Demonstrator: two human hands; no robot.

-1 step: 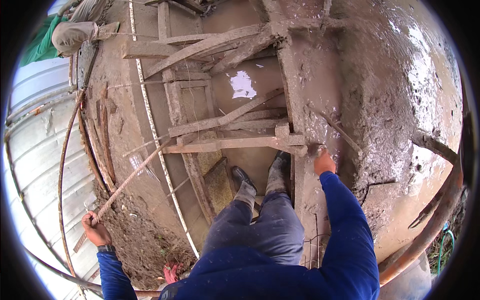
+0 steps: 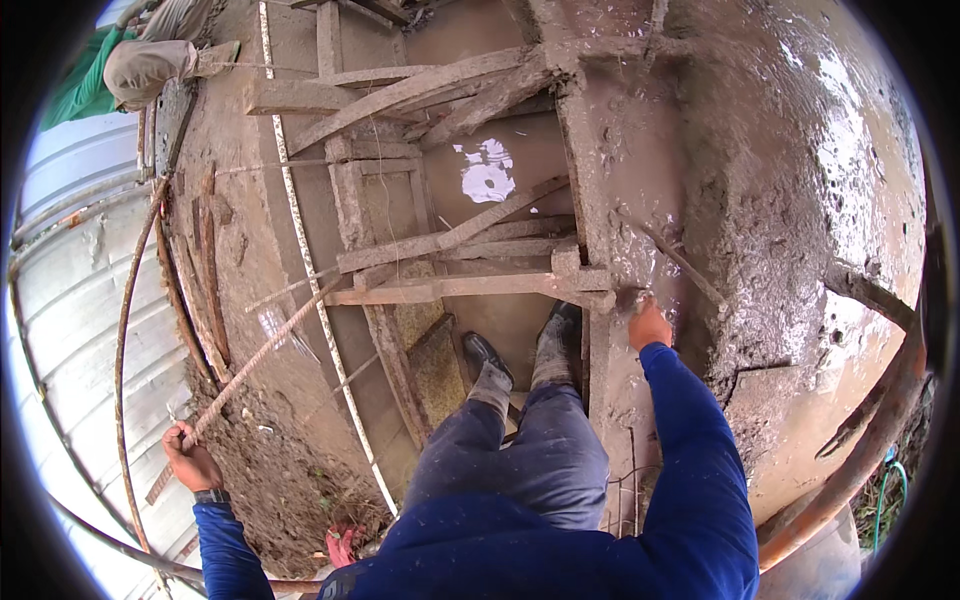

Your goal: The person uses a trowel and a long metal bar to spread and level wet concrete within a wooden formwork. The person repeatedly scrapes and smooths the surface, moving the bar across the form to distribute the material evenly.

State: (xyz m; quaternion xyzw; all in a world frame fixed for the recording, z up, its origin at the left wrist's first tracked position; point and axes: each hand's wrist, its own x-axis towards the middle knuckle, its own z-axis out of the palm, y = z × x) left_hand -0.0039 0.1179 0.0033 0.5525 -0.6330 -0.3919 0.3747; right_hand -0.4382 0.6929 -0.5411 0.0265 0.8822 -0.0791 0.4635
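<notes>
At the lower left, my left hand [image 2: 195, 465] is closed at a long, mud-coated rod [image 2: 265, 363], which slants up to the right toward the timber frame. A small pale bit shows above its fingertips. My right hand [image 2: 650, 328] is a closed fist, low over the wet mud just right of the end of a muddy timber crosspiece [image 2: 470, 287]. A small muddy, grey-brown shape shows at its fingers; I cannot make out what it is. Beyond this hand a muddy stick [image 2: 680, 262] lies slanted. My boots [image 2: 488, 360] stand inside the timber-framed pit.
Muddy boards and braces [image 2: 430, 95] cross the pit ahead, over brown water [image 2: 510, 215]. A thin pale pole [image 2: 300, 220] runs along its left side. Corrugated sheets [image 2: 80, 330] line the left edge. Another person's leg [image 2: 150, 75] is at the upper left. A thick curved pole [image 2: 870, 440] stands right.
The bright reflection on the pit water has changed shape. Both of my hands stay in place.
</notes>
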